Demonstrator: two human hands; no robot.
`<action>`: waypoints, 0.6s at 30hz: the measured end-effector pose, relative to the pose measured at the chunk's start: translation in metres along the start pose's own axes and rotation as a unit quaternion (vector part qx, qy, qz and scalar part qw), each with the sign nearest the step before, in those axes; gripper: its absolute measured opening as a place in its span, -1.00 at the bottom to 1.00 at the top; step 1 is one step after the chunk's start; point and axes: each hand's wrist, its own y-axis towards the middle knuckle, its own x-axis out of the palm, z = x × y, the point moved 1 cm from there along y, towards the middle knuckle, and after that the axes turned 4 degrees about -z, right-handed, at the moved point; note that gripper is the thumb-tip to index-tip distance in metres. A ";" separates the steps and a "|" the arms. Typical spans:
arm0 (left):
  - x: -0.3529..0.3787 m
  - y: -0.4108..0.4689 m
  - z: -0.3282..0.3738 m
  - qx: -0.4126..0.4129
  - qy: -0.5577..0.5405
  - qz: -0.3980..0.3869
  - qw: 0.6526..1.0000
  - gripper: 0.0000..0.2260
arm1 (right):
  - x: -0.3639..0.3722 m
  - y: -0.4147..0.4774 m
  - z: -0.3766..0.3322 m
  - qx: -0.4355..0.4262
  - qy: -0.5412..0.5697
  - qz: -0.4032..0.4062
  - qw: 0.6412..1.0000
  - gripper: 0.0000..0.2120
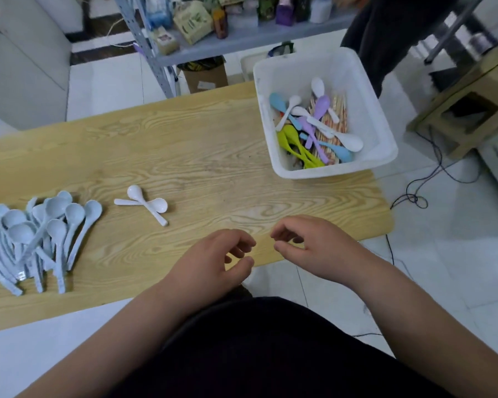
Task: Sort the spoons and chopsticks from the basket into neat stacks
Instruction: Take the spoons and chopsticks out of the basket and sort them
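Note:
A white plastic basket (377, 110) stands at the table's far right corner. Inside it lie white, blue, purple and green spoons (314, 130) over a bundle of wooden chopsticks (335, 122). A heap of several pale blue spoons (38, 239) lies at the table's left. Two white spoons (145, 203) lie crossed near the middle. My left hand (216, 259) and my right hand (311, 245) hover side by side over the near table edge, fingers loosely curled, holding nothing.
The wooden table (207, 156) ends just under my hands. A metal shelf (242, 35) with boxes stands behind it. A person in dark clothes (394, 30) stands beyond the basket. A cardboard box (466, 104) and cables (414, 193) sit on the floor at right.

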 end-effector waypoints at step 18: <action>0.021 0.189 0.060 -0.033 -0.111 0.025 0.993 -0.86 | -0.116 0.022 0.113 0.042 -0.057 -0.069 0.995 -0.78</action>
